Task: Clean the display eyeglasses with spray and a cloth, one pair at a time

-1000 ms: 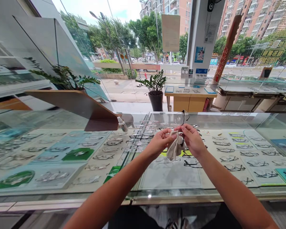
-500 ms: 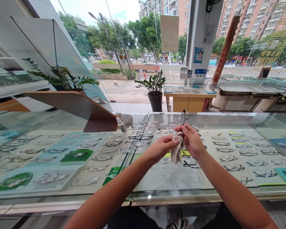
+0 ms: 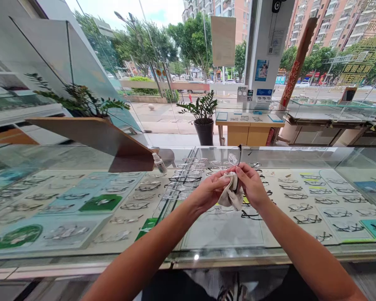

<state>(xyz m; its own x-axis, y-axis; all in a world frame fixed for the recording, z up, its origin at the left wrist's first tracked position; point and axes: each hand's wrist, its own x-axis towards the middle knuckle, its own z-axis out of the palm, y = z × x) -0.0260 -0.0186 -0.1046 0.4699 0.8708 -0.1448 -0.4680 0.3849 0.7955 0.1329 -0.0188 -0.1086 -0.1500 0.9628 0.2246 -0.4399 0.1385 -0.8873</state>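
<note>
Above the glass counter, my left hand [image 3: 211, 189] is closed on a pale cleaning cloth [image 3: 231, 195], whose loose end hangs down between my hands. My right hand [image 3: 250, 184] pinches a pair of eyeglasses [image 3: 240, 155] by the frame. One lens and a dark temple arm stick up past my fingertips. The other part of the glasses is hidden behind the cloth and fingers. Both hands almost touch at the fingertips. Beyond my left hand, a small white bottle [image 3: 159, 162] stands on the counter.
Rows of eyeglass frames [image 3: 184, 179] lie on and under the glass counter [image 3: 219, 238]. A brown wooden board [image 3: 90, 136] slants over its left part. Past the counter are a potted plant [image 3: 204, 121] and a small display table [image 3: 250, 123].
The cloth has shifted and spread wider between my hands. The eyeglasses have turned slightly, with the visible lens now tilted differently. My left hand has moved a little.
</note>
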